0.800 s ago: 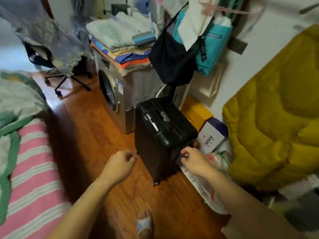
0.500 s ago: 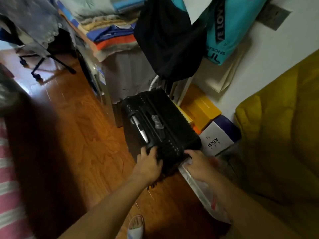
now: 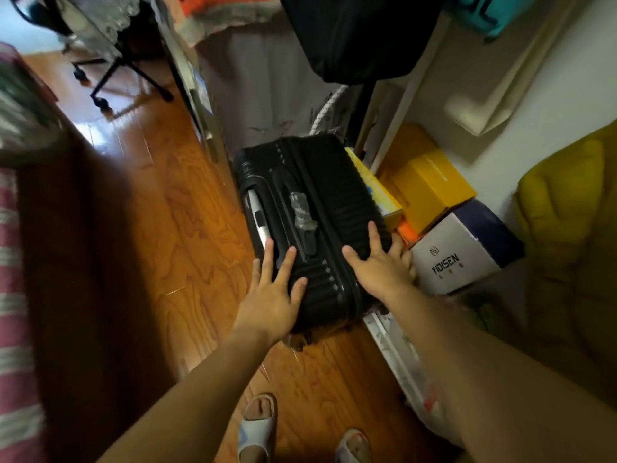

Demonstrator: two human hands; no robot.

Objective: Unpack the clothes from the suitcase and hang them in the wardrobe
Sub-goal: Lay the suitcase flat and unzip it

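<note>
Your black suitcase (image 3: 310, 222) stands upright on the wooden floor (image 3: 150, 228), wedged in with the white YIDISEN box (image 3: 457, 259) just to its right, the yellow box (image 3: 424, 185) behind that, and a draped appliance (image 3: 253, 95) just behind it. It is still zipped shut, so no clothes are out yet.

Expect a hard, ribbed shell — stiff, fairly slick under a flat palm, and probably heavy if it is packed full. Flat hands on top will steady it or tip it, but they will not lift it. For a real hold, go for the silver pull handle (image 3: 258, 218) on the top's left side, or the plastic-wrapped carry handle (image 3: 302, 212) in the middle of the top. The wheels should let you roll it out of the corner rather than carry it.

Your left hand (image 3: 273, 295) lies spread wide on the near left part of the top, fingers straight, gripping nothing. Your right hand (image 3: 384, 262) is also spread, resting over the top's near right corner, with its outer fingers reaching down the side next to the YIDISEN box.

Half a second ago your left hand was curled at the top's near edge and your right sat low beside the suitcase, by the plastic bag (image 3: 400, 355) — both have since come up and flattened onto the top. The view has also closed in and dropped lower over the suitcase.
</note>
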